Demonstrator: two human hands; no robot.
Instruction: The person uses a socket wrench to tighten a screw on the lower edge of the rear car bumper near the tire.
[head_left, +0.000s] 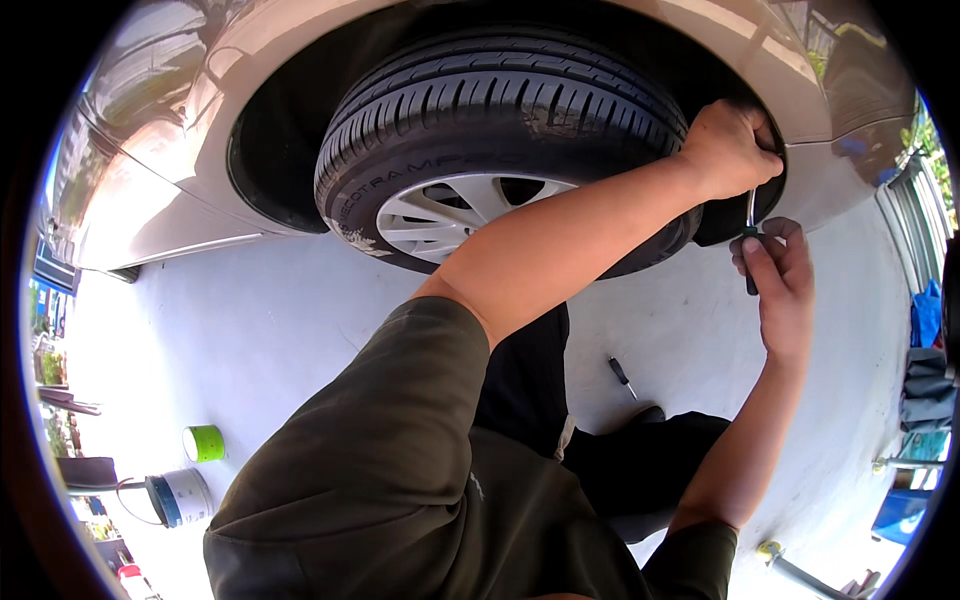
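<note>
My right hand (pixel 780 265) pinches the dark handle of a screwdriver (pixel 752 268). Its metal shaft points up toward the rear edge of the wheel arch (pixel 783 120) on a beige car. My left arm reaches across the tyre (pixel 490 115), and the left hand (pixel 730 150) is closed at that same arch edge, just above the shaft. Its fingertips are partly hidden, so what they grip does not show. The screwdriver's tip is hidden by that hand. Below the tyre's tread sits a silver multi-spoke wheel (pixel 425 215), partly covered by my forearm.
A second screwdriver (pixel 622 376) lies on the pale floor (pixel 330 330) near my shoe. To the left stand a green tin (pixel 204 443) and a white and dark bucket (pixel 180 497) with a wire handle. Blue and dark items (pixel 925 385) line the right side.
</note>
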